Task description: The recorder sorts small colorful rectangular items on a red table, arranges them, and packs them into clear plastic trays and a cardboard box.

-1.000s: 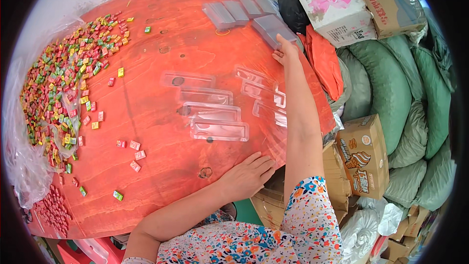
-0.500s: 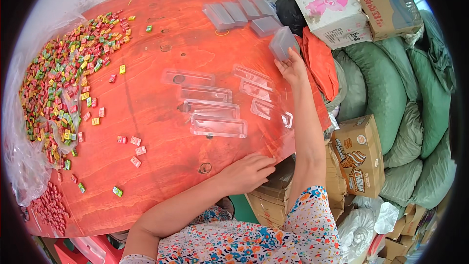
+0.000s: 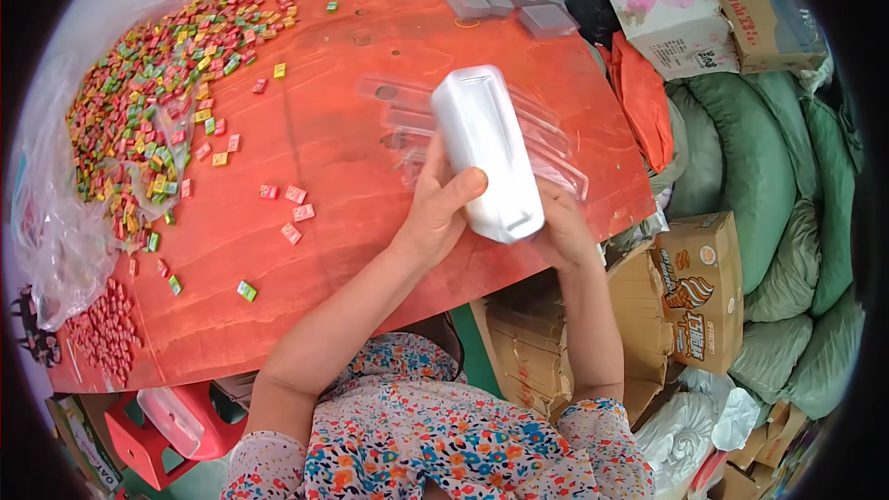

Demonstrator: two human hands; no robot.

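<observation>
A red-painted wooden table (image 3: 333,120) is filling much of the view. Beyond its right edge, bulging green sacks (image 3: 750,167) are lying heaped. A broad pile of tiny red, yellow and green boxes (image 3: 139,111) is spreading over the table's left side, clear plastic film (image 3: 51,250) bunching along its outer edge. A brown ice-cream-cone-printed carton (image 3: 699,296) is standing right of the table. Above the table, both hands are holding a tilted, nested-looking stack of clear oblong plastic trays (image 3: 491,157). The left hand (image 3: 443,206) is clasping its left side, thumb lying across the upper face; the right hand (image 3: 567,230) is gripping the lower right side, its fingertips hidden. Loose clear trays (image 3: 394,93) are lying beneath and around it. Four pinkish-red boxes (image 3: 295,194) are sitting apart, left of the hands. A thin yellow rubber band (image 3: 466,22) is lying near the far edge.
</observation>
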